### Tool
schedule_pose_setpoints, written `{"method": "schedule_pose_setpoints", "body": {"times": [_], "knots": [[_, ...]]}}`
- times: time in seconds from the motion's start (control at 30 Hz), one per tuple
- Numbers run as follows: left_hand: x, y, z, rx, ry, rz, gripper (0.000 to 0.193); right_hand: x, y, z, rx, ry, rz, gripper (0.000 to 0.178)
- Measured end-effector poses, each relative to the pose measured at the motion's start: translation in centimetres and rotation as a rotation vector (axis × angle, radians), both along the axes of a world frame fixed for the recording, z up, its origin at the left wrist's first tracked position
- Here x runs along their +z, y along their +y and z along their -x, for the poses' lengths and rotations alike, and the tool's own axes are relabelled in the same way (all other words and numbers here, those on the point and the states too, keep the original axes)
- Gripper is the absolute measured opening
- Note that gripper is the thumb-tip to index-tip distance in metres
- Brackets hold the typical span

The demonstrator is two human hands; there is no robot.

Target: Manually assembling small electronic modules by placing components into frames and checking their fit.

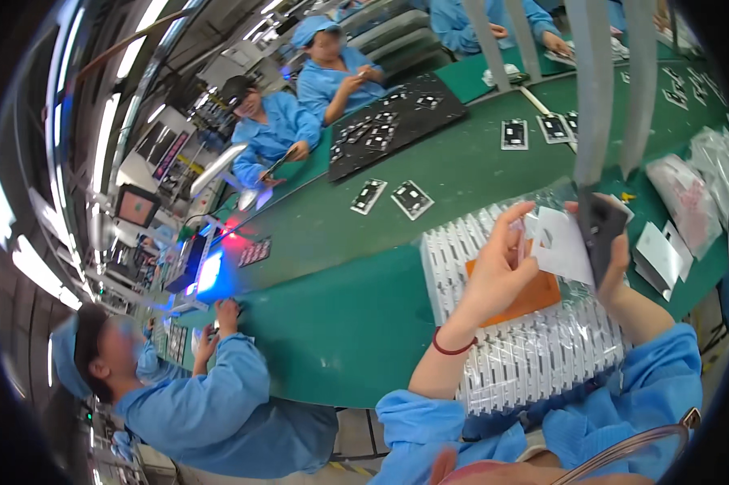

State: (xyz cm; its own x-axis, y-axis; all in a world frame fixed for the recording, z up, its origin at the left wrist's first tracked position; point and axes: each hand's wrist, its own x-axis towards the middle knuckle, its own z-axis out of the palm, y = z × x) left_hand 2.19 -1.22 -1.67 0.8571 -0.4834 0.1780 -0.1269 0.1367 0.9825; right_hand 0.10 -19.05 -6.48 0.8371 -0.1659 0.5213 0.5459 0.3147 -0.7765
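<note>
My left hand [500,271] pinches the edge of a thin white sheet [560,249] that has a small cut-out. In my right hand [617,279] is a dark, flat, phone-sized panel [602,230], held nearly upright with the sheet against its left side. I cannot tell whether the sheet is stuck to the panel. Below both hands lies a white slotted tray [502,368] covered in clear plastic film. An orange flat piece [534,304] rests on the tray, partly behind my left hand.
Several black-and-white parts [413,200] lie on the green table [332,323]. Beyond them is a black board [429,89] with more parts. Grey posts [592,97] rise at the right, near plastic bags [684,202] and white folded sheets [659,259]. A co-worker [195,404] sits at left.
</note>
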Motion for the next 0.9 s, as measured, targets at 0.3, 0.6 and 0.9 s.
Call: {"method": "schedule_pose_setpoints", "body": {"times": [0.3,0.6,0.9], "knots": [[0.2,-0.8,-0.7,-0.014,0.109,0.027,0.057,-0.9,-0.7,-0.7,0.108,-0.108,0.32,0.072],[0.0,-0.6,0.2,-0.104,0.181,0.023,0.052,-1.2,-1.2,-0.4,0.086,-0.088,0.628,0.08],[0.1,-0.1,-0.6,-0.071,0.157,0.176,0.051,-1.8,-0.9,-0.7,0.216,-0.073,0.433,0.098]]}}
